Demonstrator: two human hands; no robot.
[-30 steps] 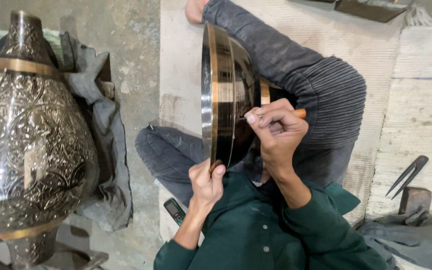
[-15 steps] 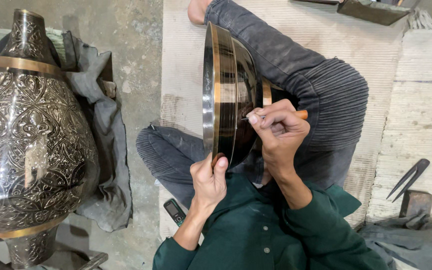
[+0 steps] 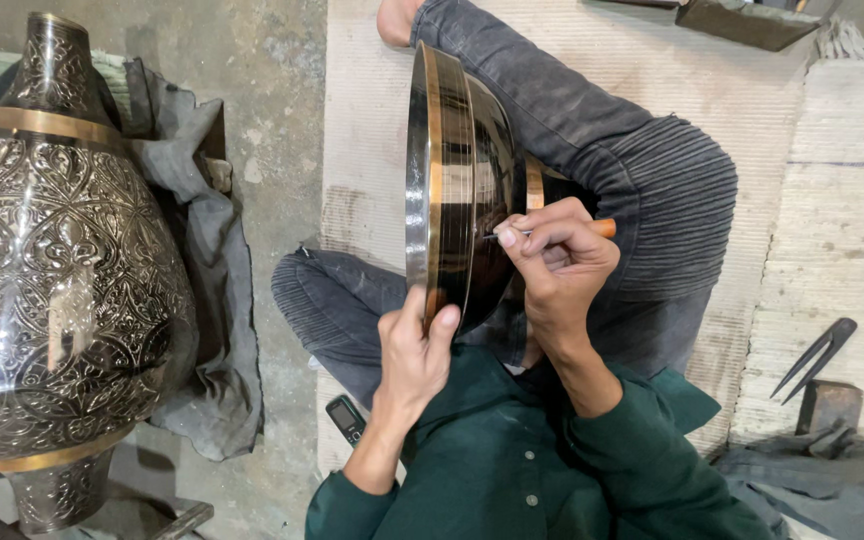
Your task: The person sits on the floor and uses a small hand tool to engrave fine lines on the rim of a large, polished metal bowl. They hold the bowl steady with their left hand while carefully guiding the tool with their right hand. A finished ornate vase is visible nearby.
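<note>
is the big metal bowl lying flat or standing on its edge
On its edge: the bowl stands rim-up across the lap, left hand steadying the rim.

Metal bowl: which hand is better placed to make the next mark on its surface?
Right, probably. The right hand grips the orange-handled tool, whose tip meets the metal bowl. The left hand is wrapped over the bowl's lower rim, holding it on edge.
</note>
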